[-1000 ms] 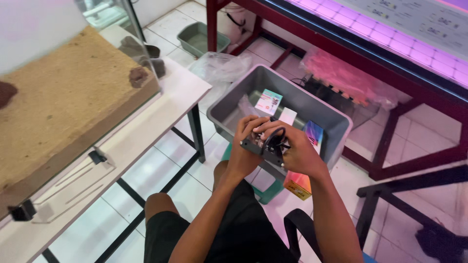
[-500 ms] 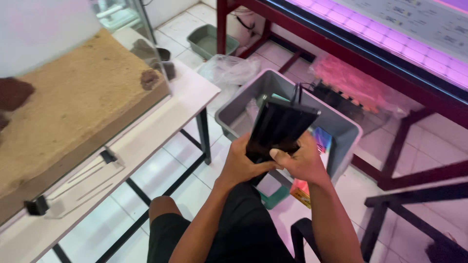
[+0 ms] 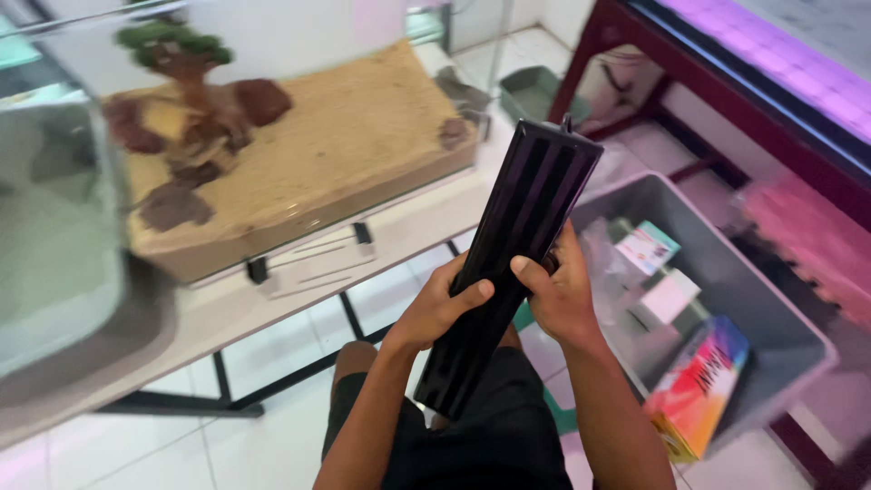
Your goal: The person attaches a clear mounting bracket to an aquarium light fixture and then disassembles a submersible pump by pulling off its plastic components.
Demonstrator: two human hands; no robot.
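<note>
From the head view, we see our left hand and right hand both closed in a grip around a long black ribbed bar, held tilted above our lap. Its lower end hides part of our shorts. To the right sits a grey bin of blurred boxes; left, a sand-filled glass tank on the white counter.

We see a white counter on thin black legs, standing on a white tiled floor. On the counter sits a glass tank of sand with rocks and a small tree; a clear stand with black clips lies just before it. On the floor rest a grey bin and a small green tray.
</note>
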